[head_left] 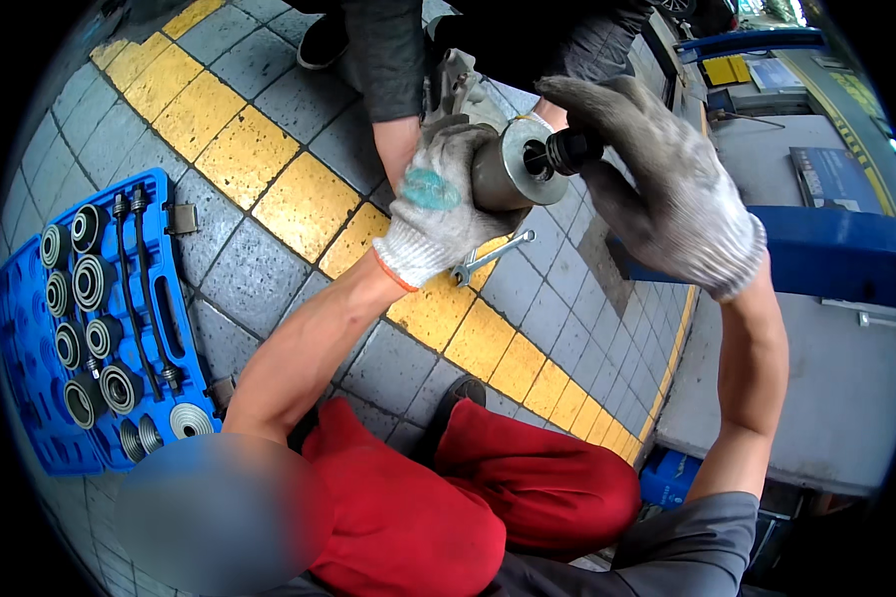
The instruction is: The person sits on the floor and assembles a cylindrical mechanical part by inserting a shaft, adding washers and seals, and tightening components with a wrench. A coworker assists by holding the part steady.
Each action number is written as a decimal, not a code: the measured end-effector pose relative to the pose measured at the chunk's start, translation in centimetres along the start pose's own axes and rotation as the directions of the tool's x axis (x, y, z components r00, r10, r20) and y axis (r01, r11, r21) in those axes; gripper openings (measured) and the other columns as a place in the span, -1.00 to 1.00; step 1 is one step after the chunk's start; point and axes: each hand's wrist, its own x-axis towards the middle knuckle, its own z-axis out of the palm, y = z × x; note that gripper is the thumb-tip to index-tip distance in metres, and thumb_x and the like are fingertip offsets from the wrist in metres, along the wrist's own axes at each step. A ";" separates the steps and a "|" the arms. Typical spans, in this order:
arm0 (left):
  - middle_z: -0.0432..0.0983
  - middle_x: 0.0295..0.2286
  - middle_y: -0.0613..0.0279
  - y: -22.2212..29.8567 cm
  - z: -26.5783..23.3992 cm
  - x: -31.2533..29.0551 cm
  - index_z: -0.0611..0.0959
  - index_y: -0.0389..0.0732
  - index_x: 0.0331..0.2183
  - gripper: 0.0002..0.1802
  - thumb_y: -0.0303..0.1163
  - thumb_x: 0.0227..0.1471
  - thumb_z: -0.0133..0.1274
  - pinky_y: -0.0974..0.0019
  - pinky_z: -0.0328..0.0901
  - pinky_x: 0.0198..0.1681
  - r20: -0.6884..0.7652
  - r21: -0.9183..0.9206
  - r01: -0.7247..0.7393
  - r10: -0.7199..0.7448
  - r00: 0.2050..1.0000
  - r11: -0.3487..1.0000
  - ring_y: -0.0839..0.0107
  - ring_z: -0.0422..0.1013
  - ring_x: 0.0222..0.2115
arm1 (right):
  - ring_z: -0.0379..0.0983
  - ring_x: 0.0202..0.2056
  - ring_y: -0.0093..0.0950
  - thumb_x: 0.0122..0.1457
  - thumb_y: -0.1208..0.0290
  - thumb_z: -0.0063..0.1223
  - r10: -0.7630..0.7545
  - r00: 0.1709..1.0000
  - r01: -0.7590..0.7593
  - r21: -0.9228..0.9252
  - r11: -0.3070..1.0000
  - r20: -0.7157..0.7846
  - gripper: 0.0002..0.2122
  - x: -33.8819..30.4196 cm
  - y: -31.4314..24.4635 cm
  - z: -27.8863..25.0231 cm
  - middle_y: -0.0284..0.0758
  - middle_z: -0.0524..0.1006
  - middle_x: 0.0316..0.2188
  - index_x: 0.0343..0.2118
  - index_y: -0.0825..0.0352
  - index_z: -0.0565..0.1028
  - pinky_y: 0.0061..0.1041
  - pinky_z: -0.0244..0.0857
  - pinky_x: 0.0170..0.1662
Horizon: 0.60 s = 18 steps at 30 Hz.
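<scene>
My left hand (436, 184), in a whitish work glove with a teal patch, is closed round a thick grey metal sleeve (503, 179). A black threaded bolt end (573, 151) sticks out of the sleeve's right face. Around that end, my gloved right hand (667, 164) spreads its fingers above and its thumb below; the fingers are apart, and whether the thumb touches the bolt I cannot tell. Behind the sleeve, a co-worker's gloved hand (460, 88) is close to my left glove, its grip partly hidden. Below the sleeve, a combination wrench (493, 257) lies on the floor.
At the left, an open blue tool case (191, 343) holds several round metal cups and two long black threaded rods (139, 254). A yellow tile strip (299, 214) crosses the grey floor. On the right, a blue steel beam (816, 254) extends over a grey platform (816, 388).
</scene>
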 end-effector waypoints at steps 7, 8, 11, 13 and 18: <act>0.53 -0.02 0.00 0.2 -0.1 0.1 0.56 -0.22 0.06 -0.11 -0.25 -0.36 0.57 0.01 0.30 0.21 0.016 0.000 -0.053 0.053 0.998 0.999 0.04 0.43 0.06 | 0.62 -0.39 -0.34 0.29 0.47 0.12 0.038 0.999 -0.036 0.067 0.997 -0.022 -0.60 -0.4 0.7 -0.1 -0.17 0.62 -0.38 0.19 0.31 0.45 -0.40 0.53 -0.31; 0.52 -0.02 0.00 0.0 -0.1 0.2 0.56 -0.22 0.06 -0.11 -0.25 -0.36 0.57 0.01 0.30 0.21 0.033 -0.012 -0.050 0.050 0.998 0.999 0.03 0.43 0.06 | 0.62 -0.42 -0.35 0.31 0.44 0.12 -0.008 1.000 0.009 0.036 0.999 -0.010 -0.61 -0.2 0.6 0.2 -0.16 0.63 -0.40 0.19 0.31 0.45 -0.42 0.53 -0.33; 0.52 -0.01 0.01 0.0 0.5 0.0 0.55 -0.22 0.07 -0.10 -0.24 -0.36 0.57 0.01 0.30 0.21 0.003 -0.013 -0.064 0.064 0.998 0.998 0.03 0.43 0.07 | 0.64 -0.39 -0.35 0.25 0.49 0.16 0.194 0.980 -0.195 0.017 0.981 0.034 -0.55 -0.1 0.7 -1.3 -0.17 0.63 -0.39 0.22 0.31 0.43 -0.40 0.53 -0.32; 0.51 0.00 0.01 -0.4 0.3 -0.2 0.54 -0.22 0.08 -0.08 -0.24 -0.36 0.57 0.01 0.30 0.21 -0.003 0.010 -0.065 0.065 0.998 0.998 0.02 0.43 0.07 | 0.65 -0.38 -0.34 0.24 0.50 0.15 0.040 0.995 -0.035 0.054 0.998 -0.091 -0.54 0.0 0.7 -0.8 -0.16 0.64 -0.38 0.22 0.30 0.43 -0.38 0.53 -0.32; 0.50 0.01 0.01 -0.1 0.0 0.1 0.53 -0.22 0.09 -0.07 -0.25 -0.36 0.57 0.02 0.31 0.20 -0.005 0.006 -0.071 0.071 0.997 0.997 0.01 0.43 0.07 | 0.65 -0.26 -0.33 0.25 0.52 0.13 0.280 0.956 -0.285 0.057 0.957 0.086 -0.54 0.1 0.7 -0.7 -0.13 0.65 -0.26 0.23 0.29 0.43 -0.31 0.55 -0.21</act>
